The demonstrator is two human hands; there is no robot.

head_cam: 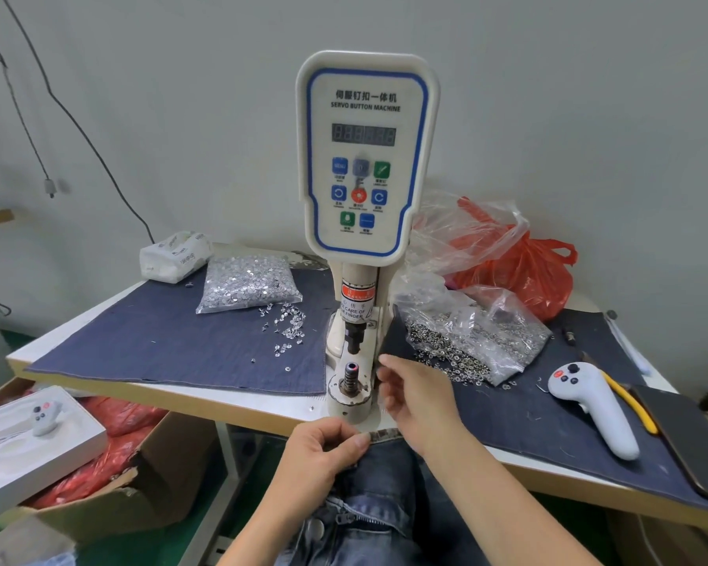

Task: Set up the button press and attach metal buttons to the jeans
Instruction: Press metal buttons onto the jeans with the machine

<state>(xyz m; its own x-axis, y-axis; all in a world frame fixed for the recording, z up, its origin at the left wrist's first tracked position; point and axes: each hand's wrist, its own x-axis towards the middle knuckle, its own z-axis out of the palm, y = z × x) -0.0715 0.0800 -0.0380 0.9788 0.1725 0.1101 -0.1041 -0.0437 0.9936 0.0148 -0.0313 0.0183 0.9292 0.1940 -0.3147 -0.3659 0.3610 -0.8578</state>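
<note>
The person's left hand (323, 447) is pinching the waistband edge of the jeans (368, 500), which are lying across the lap just below the table (238, 406) edge, in front of the button press (364, 222). The right hand (413, 398) is hovering loosely open beside the press's lower post (351, 379), holding nothing that can be seen. Denim like this is probably soft, fairly heavy and floppy, so gripping the doubled waistband on both sides should be keeping it flat. The loose buttons (287, 328) are looking small and slippery.
</note>
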